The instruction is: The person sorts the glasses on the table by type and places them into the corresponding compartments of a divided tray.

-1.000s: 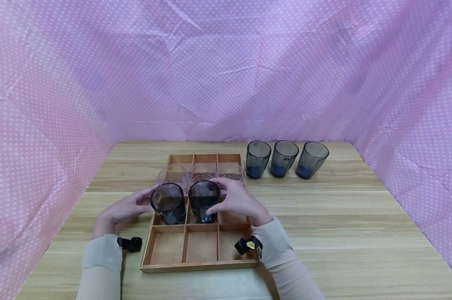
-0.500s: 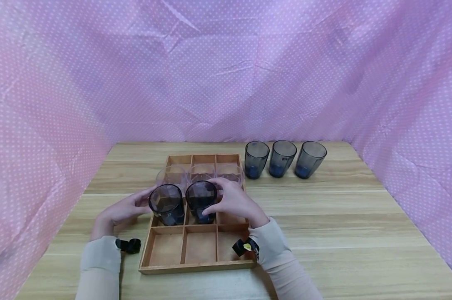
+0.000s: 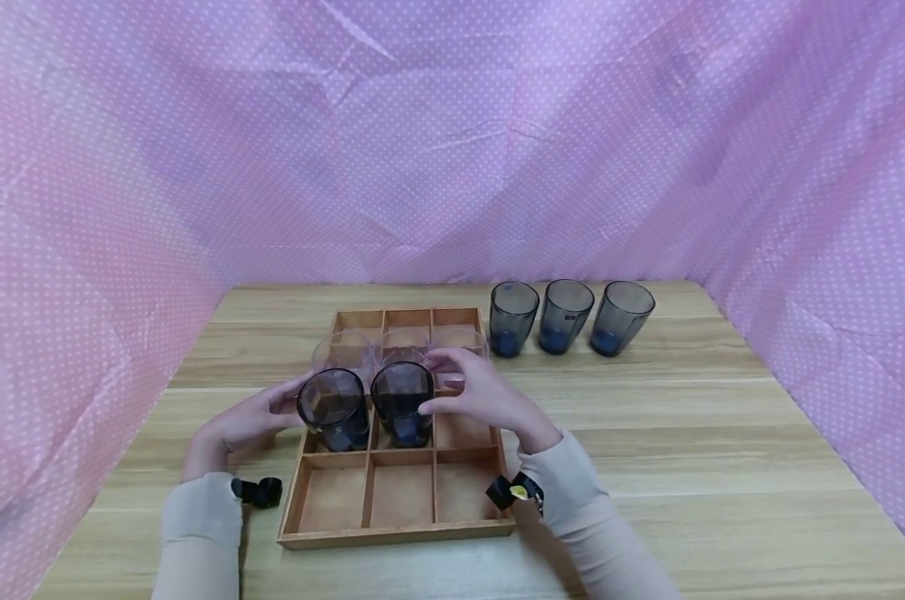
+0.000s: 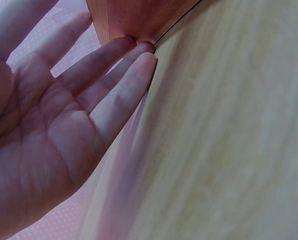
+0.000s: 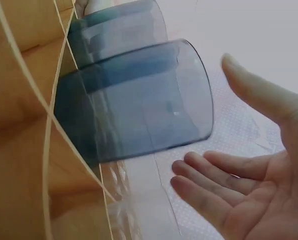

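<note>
Two dark grey-blue glasses stand upright in compartments of the wooden tray, just behind its front row: one at left, the other in the middle. Beside the middle glass is my right hand, thumb and fingers spread. In the right wrist view, a gap shows between this hand and the glass. My left hand is at the tray's left edge, near the left glass. The left wrist view shows its fingers extended, tips against the tray's outer side.
Three clear glasses, including a left one, stand in the tray behind the dark pair. Right of the tray's back, three more grey-blue glasses form a row on the wooden table. A pink dotted cloth surrounds the table.
My right hand has let go of the middle dark glass and drawn slightly to the right. The left hand stays at the tray's edge.
</note>
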The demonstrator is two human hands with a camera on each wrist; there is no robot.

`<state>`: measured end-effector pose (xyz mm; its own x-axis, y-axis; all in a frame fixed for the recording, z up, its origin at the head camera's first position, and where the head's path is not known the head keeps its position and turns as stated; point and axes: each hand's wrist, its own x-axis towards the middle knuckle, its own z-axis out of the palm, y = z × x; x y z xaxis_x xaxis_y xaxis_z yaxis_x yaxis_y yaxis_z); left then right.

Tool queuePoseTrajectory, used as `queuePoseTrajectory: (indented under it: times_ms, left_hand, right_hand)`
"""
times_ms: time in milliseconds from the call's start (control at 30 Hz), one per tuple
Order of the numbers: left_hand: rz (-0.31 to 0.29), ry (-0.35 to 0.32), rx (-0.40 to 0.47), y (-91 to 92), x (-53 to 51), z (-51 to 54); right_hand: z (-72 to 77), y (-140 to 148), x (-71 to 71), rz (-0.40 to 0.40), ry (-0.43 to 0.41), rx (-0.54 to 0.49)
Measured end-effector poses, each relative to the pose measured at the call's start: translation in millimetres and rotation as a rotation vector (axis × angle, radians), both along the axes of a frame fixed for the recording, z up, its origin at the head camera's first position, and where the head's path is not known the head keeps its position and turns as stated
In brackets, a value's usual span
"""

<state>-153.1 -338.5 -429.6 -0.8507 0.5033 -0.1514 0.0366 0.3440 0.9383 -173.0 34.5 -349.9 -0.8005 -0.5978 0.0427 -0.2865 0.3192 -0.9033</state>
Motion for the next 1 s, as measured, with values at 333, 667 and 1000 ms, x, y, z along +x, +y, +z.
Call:
queuePoseTrajectory:
  times_ms: [333,667,1000]
  left_hand:
    - [0.000,0.029,0.000,-0.9,1.6,1.4]
    - [-0.010,0.048,-0.007,-1.4,0.9,-2.1]
    - [0.012,0.046,-0.035,-0.6,1.3,1.2]
  right_hand:
    - [6.4,22.7,-12.7,-0.217,0.074,-0.176]
    - [3.5,42.6,-33.9,-0.545,0.086,-0.260]
    - [-1.9,55.6,-54.5,-0.685,0.196,-0.141]
